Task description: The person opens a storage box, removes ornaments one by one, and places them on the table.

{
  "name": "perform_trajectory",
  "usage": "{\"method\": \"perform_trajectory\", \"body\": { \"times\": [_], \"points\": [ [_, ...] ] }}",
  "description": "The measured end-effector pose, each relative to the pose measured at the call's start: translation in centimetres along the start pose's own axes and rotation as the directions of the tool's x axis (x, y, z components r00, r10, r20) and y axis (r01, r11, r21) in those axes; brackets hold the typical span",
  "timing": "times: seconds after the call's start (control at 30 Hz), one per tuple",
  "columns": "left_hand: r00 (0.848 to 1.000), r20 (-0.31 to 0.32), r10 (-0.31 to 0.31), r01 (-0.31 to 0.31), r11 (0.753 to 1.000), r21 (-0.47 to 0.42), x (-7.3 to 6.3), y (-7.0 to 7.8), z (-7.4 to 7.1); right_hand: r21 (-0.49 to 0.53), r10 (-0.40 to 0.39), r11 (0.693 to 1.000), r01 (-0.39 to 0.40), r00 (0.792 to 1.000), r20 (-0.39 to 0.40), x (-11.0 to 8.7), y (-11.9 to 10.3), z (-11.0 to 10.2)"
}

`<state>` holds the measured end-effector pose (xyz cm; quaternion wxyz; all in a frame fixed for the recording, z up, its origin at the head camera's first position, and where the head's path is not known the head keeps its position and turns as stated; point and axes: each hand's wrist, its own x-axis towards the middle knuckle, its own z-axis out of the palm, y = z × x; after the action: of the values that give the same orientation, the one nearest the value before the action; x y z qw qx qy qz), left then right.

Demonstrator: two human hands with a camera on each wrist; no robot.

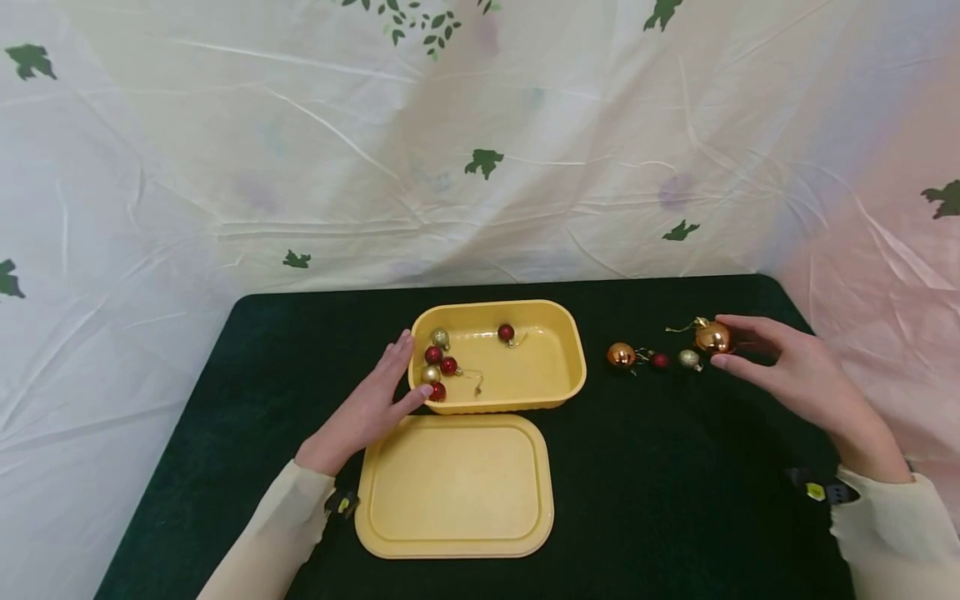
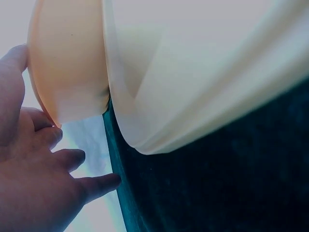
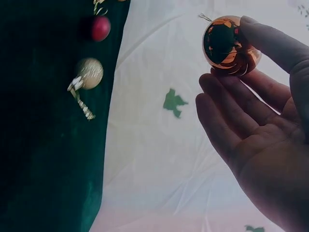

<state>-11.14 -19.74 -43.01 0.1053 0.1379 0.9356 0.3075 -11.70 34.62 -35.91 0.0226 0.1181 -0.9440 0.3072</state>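
Observation:
My left hand (image 1: 366, 417) rests against the left side of a yellow plastic box (image 1: 525, 371), its thumb at the near corner and its fingers stretched along the outer wall. Several small red and gold baubles (image 1: 448, 366) lie in the box, mostly at the left end. To the right of it, my right hand (image 1: 806, 379) pinches a shiny copper bauble (image 1: 712, 338) between thumb and fingers; the right wrist view shows the same bauble (image 3: 219, 43) at the fingertips. Beside this hand lie a gold bauble (image 1: 689, 359), a red bauble (image 1: 659, 360) and another copper bauble (image 1: 621, 355).
A yellow lid (image 1: 453, 485) lies flat just in front of the box. Everything stands on a dark green table cloth (image 1: 645, 492). White fabric (image 1: 570, 192) with green leaf shapes hangs behind and at both sides.

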Motion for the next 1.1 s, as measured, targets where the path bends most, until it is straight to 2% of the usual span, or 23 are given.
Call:
{"method": "perform_trajectory", "body": {
  "times": [0.37,0.57,1.1],
  "points": [
    [1.000,-0.007,0.014,-0.014,1.000,0.010,-0.1,-0.1,-0.1,0.041,0.031,0.999,-0.031,0.999,0.014,0.0,2.4,-0.4],
    [1.000,0.000,-0.001,0.001,1.000,-0.007,0.0,0.0,-0.1,0.044,0.057,0.997,-0.059,0.998,0.031,0.1,3.6,-0.5],
    [1.000,0.004,0.004,-0.004,1.000,-0.013,0.1,-0.1,-0.3,-0.062,0.116,0.992,-0.110,0.989,0.090,0.9,5.6,0.2]
  ]
}}
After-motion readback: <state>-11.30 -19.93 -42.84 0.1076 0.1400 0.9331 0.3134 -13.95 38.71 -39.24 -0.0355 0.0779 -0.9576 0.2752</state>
